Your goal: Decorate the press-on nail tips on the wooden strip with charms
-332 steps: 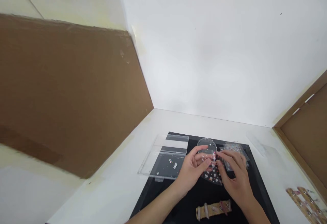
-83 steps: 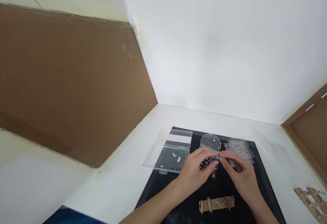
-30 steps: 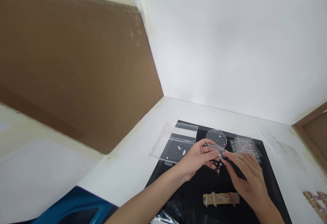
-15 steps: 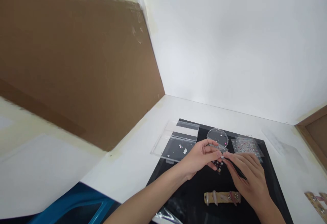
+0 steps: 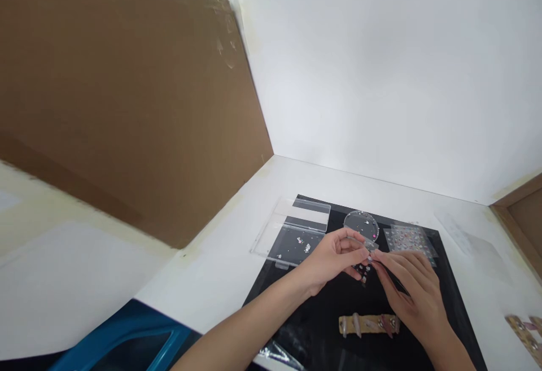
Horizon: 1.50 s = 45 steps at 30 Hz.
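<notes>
Hands are meeting over the black mat [image 5: 330, 326], at its middle. Left hand [image 5: 334, 258] is pinching a small clear lid [image 5: 365, 242] between thumb and fingertips, tilted edge-up; the lid is sitting just in front of the round dish [image 5: 361, 223], raised off the mat. Right hand [image 5: 412, 289] is lying low, fingers narrowed to a point at the lid's near edge; whether it is gripping anything there is not discernible. Small decorated pieces are showing just below the fingertips, too small to identify.

Compared with a second ago, hand positions are barely differing: the left pinch is remaining closed on the lid, the right fingertips are remaining at the same contact spot. The camera view has drifted slightly, bringing a blue object [image 5: 127, 343] into the lower left. Judgement: fine work at the fingertips is continuing, not concluding.

Surroundings: clear box [image 5: 292, 235] is lying open left of the dish; sticker sheet [image 5: 409, 239] right of it; nail strip [image 5: 368, 324] is lying near the mat's front edge, untouched.
</notes>
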Tool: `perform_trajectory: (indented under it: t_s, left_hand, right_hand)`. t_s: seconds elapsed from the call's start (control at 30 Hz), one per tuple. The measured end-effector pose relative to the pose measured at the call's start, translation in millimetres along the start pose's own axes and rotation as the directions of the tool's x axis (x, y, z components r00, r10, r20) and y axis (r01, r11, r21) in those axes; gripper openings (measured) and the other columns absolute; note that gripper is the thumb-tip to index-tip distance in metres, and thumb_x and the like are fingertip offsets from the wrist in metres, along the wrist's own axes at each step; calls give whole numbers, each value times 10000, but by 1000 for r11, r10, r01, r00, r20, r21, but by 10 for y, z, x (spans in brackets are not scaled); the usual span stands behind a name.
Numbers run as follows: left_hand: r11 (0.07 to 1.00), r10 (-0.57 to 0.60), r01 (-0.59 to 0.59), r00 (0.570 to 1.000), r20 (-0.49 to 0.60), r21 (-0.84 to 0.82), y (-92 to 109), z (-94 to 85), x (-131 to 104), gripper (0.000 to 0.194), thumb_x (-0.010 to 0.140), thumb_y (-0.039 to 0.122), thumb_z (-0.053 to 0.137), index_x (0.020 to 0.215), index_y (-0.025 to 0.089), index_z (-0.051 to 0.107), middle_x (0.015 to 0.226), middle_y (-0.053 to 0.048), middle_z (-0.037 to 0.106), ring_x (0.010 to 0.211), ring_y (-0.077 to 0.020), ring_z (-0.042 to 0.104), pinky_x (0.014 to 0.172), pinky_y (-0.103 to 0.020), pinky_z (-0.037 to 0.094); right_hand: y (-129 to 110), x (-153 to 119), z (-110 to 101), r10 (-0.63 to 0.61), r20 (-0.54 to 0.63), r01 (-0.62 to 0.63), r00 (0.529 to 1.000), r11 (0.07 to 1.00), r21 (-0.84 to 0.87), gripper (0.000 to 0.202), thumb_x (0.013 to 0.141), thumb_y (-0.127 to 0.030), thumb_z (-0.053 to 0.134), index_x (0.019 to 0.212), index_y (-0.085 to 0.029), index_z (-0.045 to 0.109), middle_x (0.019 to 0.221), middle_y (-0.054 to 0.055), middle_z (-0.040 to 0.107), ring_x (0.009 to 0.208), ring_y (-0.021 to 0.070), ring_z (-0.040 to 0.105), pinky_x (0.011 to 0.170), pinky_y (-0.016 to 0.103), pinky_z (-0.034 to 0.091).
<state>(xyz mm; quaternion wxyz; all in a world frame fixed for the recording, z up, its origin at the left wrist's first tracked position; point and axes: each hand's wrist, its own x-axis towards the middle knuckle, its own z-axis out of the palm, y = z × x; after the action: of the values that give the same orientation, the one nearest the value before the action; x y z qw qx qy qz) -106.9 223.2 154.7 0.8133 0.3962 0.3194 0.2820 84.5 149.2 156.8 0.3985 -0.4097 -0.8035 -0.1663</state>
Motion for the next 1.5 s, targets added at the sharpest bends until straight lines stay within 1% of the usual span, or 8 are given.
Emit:
perform_trajectory:
  t_s: [0.33, 0.57, 0.6, 0.7, 0.8, 0.87, 1.17, 1.5]
  left_hand:
    - [998, 44, -43, 999, -15, 50, 6, -12, 7, 823, 573, 779, 998, 1000, 157, 669, 960, -61, 718, 850, -161, 695, 613, -243, 595]
    - [942, 302, -269, 941, -156, 199, -3, -102, -306, 609, 851, 752, 847, 1056, 195, 707, 1134, -78, 757, 992, -147, 702, 747, -191, 606]
    - [917, 361, -313, 915, -182, 247, -61, -149, -426, 491, 918, 669, 826, 1059, 209, 723, 1143, -64, 760, 1016, -140, 714, 790, -181, 612]
    - [575, 718, -464, 681, -144, 674, -333, -355, -832, 146, 1096, 317, 618, 1072, 248, 745, 1029, -23, 773, 966, -120, 763, 810, -164, 629]
    - [225, 871, -348, 490, -28, 910, -631, -582, -1159, 173, 1059, 158, 627, 1161, 261, 721, 1037, -13, 769, 846, -99, 741, 767, -149, 619]
    - [150, 888, -258, 459, -15, 955, -765, -682, -1273, 163, 1064, 147, 620, 1164, 237, 711, 1020, -36, 759, 796, -112, 726, 717, -168, 616]
    - [52, 887, -240, 457, 66, 969, -772, -669, -1279, 199, 1054, 92, 587, 1198, 200, 673, 1048, -57, 780, 971, -141, 778, 895, -206, 647]
    - [79, 857, -216, 513, 44, 973, -806, -703, -1313, 238, 1052, 107, 581, 1259, 185, 667, 1131, -72, 781, 1083, -127, 755, 977, -200, 623]
  right_hand:
    - [3, 20, 7, 4, -4, -4, 1000, 1000, -10, 281, 1011, -25, 675, 1241, -187, 689, 1016, 15, 814, 877, 112, 745, 833, 303, 545]
    - [-147, -57, -110, 28, -9, -28, 1000, 1000, 12, 291, 989, 5, 693, 1220, -172, 697, 997, 13, 811, 883, 115, 742, 863, 306, 549]
    - [-200, -88, -149, 38, -2, -38, 999, 999, 15, 286, 988, 9, 691, 1213, -168, 699, 995, 13, 811, 884, 114, 742, 870, 305, 549]
    - [-381, -189, -277, 72, 29, -72, 997, 997, 25, 257, 998, -2, 680, 1193, -167, 703, 978, 7, 810, 868, 109, 743, 888, 302, 555]
    - [-530, -271, -375, 112, 84, -115, 990, 993, 40, 234, 1021, -30, 643, 1202, -165, 701, 963, 7, 807, 854, 107, 751, 869, 281, 582]
    - [-580, -306, -404, 113, 128, -120, 985, 991, 51, 218, 1036, -56, 625, 1189, -186, 710, 953, -3, 805, 865, 107, 762, 860, 265, 596]
    - [-593, -332, -345, 52, 249, -69, 967, 996, 63, 188, 1030, -84, 651, 1134, -210, 744, 942, 4, 810, 878, 127, 783, 859, 260, 625]
    - [-642, -171, -248, -28, 345, 6, 938, 998, 63, 155, 1060, -109, 628, 1099, -214, 734, 932, -16, 814, 841, 130, 788, 841, 282, 617]
